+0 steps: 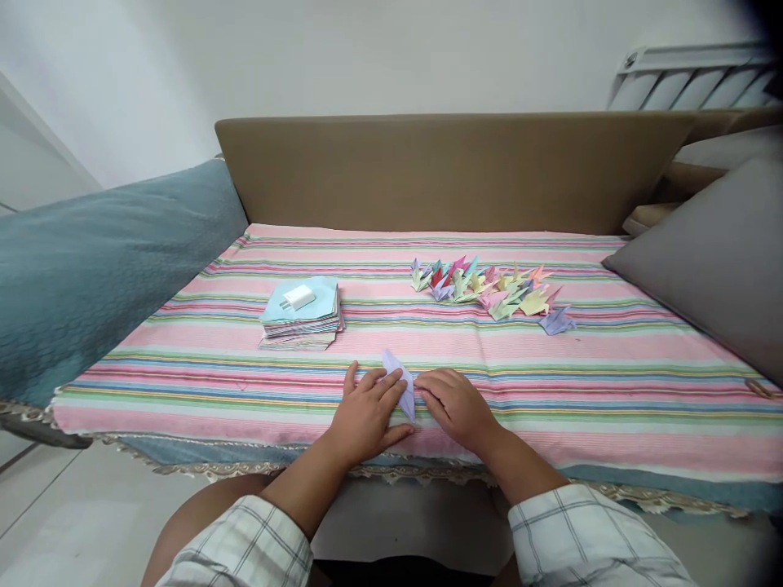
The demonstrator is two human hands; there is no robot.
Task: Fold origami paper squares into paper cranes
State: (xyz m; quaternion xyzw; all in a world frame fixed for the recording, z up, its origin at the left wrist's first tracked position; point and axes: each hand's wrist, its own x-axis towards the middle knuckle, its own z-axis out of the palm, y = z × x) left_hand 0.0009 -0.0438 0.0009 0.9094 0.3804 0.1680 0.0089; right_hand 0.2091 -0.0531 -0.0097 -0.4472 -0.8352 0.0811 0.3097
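Observation:
A partly folded piece of lavender paper (408, 399) lies on the striped cloth in front of me, pointed at its far and near ends. My left hand (369, 412) rests on its left side with fingers spread, pressing it down. At its right edge is my right hand (457, 406), thumb and forefinger pinched together with the other fingers curled. Whether those fingertips grip the paper's edge or only touch it is hard to make out.
A stack of paper sheets (299, 333) with a white charger plug (298, 297) on top lies to the left. Several folded paper cranes (489, 293) sit at the back right. A grey cushion (715, 253) bounds the right side, a brown backrest (428, 175) the back.

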